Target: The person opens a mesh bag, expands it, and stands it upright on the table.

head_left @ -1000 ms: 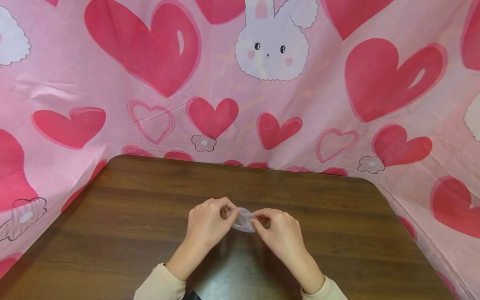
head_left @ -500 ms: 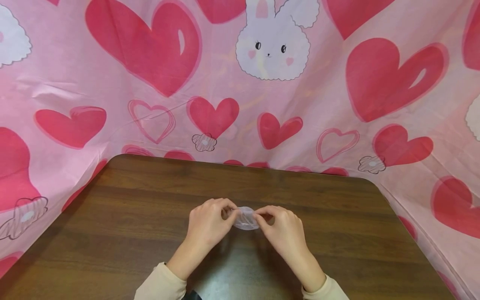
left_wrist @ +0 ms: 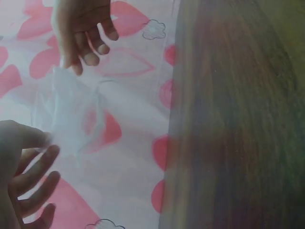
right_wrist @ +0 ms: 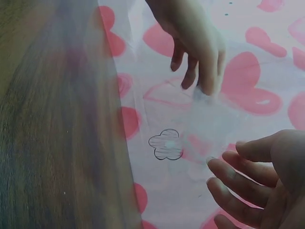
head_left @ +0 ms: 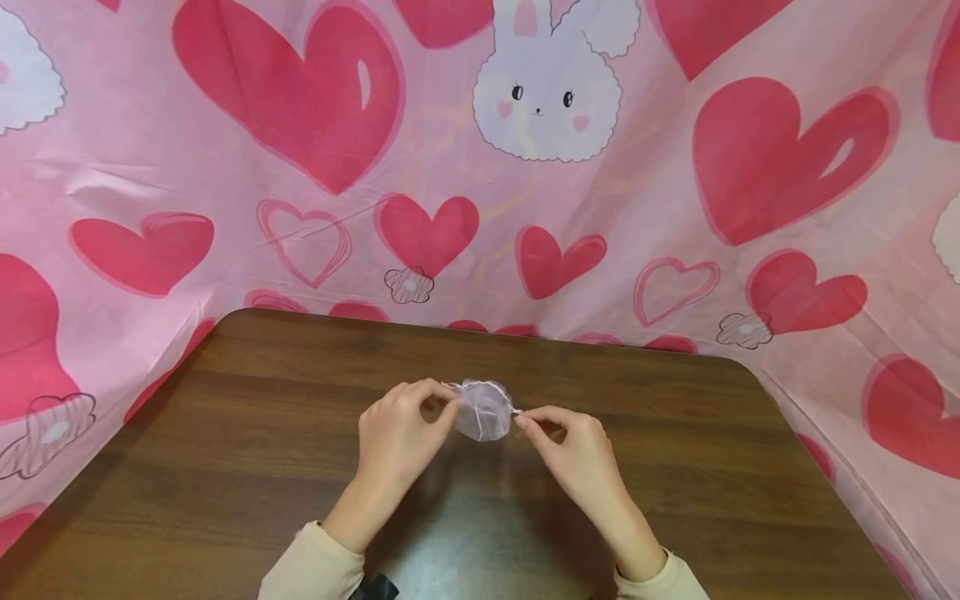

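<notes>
A small sheer white drawstring pouch hangs in the air above the table, between the two hands. My left hand pinches its left edge between thumb and forefinger, and a bit of cord shows above those fingertips. With thumb and forefinger, my right hand pinches the cord end at the pouch's right side. In the left wrist view the pouch looks blurred and see-through, with the right hand beyond it. Across the pouch in the right wrist view is the left hand.
A dark brown wooden table lies under the hands. Behind it and along its sides hangs a pink cloth printed with hearts and a rabbit. A small black object shows beside the left sleeve.
The hands have drawn apart, the left going left and up. The pouch has risen and spread out, and its cord now shows at both sides.
</notes>
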The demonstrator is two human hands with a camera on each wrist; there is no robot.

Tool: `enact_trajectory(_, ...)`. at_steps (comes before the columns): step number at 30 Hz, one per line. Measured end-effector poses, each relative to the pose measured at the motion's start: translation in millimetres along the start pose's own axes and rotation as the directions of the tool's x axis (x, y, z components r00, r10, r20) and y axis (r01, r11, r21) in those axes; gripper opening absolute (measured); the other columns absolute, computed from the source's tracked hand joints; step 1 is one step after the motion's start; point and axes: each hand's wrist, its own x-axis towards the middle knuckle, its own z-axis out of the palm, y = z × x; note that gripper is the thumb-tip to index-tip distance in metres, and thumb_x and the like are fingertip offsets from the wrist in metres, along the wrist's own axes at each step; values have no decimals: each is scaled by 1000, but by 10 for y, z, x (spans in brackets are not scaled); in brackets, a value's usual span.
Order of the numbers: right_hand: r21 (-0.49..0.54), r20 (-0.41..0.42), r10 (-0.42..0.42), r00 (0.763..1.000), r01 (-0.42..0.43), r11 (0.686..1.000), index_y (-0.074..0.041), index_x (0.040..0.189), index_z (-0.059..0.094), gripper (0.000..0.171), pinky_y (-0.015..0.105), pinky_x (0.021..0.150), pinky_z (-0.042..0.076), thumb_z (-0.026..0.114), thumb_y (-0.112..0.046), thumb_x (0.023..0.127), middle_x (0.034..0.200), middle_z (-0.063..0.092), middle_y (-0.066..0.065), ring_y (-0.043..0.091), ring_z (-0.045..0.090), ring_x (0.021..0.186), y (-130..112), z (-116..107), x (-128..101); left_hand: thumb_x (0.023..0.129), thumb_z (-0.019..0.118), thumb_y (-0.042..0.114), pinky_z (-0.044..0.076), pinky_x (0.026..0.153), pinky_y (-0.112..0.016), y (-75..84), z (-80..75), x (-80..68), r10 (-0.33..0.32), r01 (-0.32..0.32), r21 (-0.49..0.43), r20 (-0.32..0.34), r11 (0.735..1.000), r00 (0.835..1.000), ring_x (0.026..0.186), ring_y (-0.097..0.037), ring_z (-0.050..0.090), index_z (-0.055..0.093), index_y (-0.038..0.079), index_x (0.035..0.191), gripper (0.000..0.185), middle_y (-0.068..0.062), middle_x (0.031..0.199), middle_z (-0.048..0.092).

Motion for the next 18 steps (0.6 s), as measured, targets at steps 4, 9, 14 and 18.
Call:
enact_trajectory(4, 45, 13, 51, 999, -51, 998, -13, 88, 78, 9, 26, 52, 43, 74, -21, 91, 73, 71, -4, 15, 64, 62, 36, -13, 27, 77, 86, 26, 42, 54, -33, -7, -8, 13, 47, -51, -62, -59, 997, 997, 66, -10, 60, 76, 26, 83, 12, 10, 75, 68)
enact_trajectory(9, 169, 7, 103, 995, -103, 980, -5, 91, 77, 16, 25, 61, 47, 69, -20, 95, 73, 72, 3, 22, 70, 74, 72, -22, 65, 73, 89, 22, 48, 57, -32, -1, 14, 16, 165, -180, -158, -101, 971, 981, 77, -7, 65, 75, 27, 83, 19, 15, 81, 69)
enact_trajectory(14, 237, 7, 129, 992, -127, 963, -2, 99, 75, 18, 25, 64, 50, 68, -18, 95, 77, 73, 7, 23, 70, 74, 91, -37, 86, 72, 90, 20, 49, 61, -28, 14, 33, 14, 244, -263, -247, -104, 933, 964, 80, -3, 64, 74, 25, 84, 21, 17, 84, 70)
enact_trajectory(18, 317, 17, 149, 989, -147, 937, 1, 104, 73, 18, 27, 67, 52, 70, -13, 93, 84, 73, 15, 26, 70, 75, 101, -52, 95, 72, 90, 21, 49, 63, -25, 25, 32, 10, 244, -254, -283, -72, 925, 967, 81, 0, 62, 74, 26, 85, 21, 19, 85, 69)
